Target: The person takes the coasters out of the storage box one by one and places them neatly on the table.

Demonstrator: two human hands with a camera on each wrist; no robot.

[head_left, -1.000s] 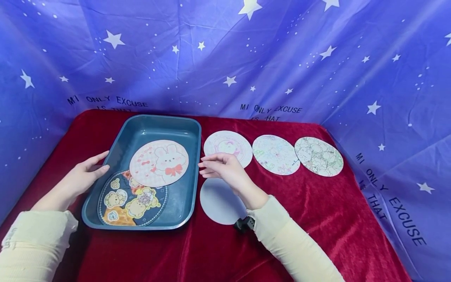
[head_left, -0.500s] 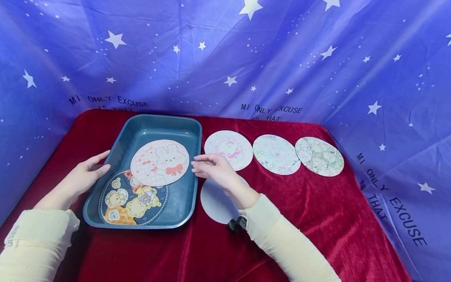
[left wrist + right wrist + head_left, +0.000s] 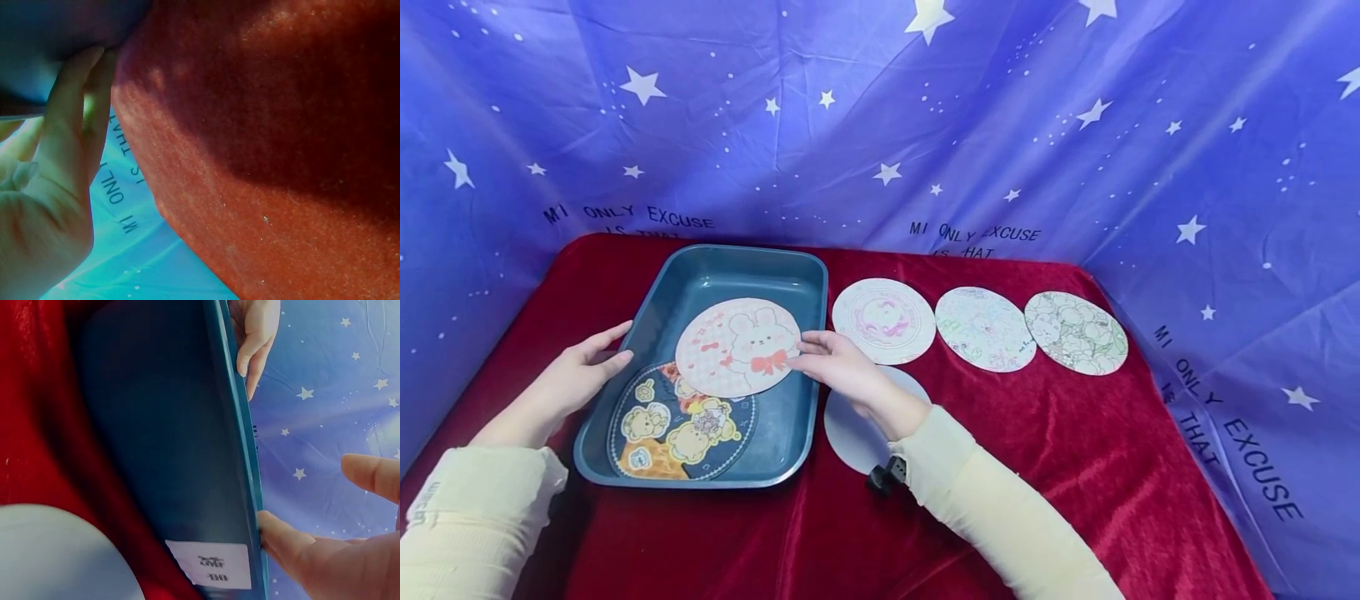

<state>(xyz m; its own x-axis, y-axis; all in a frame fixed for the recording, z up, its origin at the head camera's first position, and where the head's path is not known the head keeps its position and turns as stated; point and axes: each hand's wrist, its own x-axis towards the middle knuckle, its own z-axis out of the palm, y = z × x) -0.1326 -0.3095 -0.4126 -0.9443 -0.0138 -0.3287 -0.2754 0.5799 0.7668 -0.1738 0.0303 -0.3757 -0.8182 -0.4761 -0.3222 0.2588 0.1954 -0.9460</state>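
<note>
One starry blue curtain (image 3: 760, 167) backs a red-draped tabletop (image 3: 1037, 467), where a teal tray (image 3: 748, 275) stands on the left. Judging by how the discs lie, the work looks about a third done: the dark bear disc (image 3: 700, 433) and the rabbit disc (image 3: 741, 354) overlapping its upper edge are inside, while the plain grey disc (image 3: 842, 425), pink-ringed disc (image 3: 883, 312), multicoloured disc (image 3: 985, 329) and green-lined disc (image 3: 1078, 333) remain outside, to the right. The left hand (image 3: 571, 377) rests its fairly straight fingers at the tray's left rim. The right hand (image 3: 853, 371) reaches over the opposite rim, thumb and fingers spread wide around nothing, fingertips right at the rabbit disc's right edge; whether they touch it, I cannot tell.
</note>
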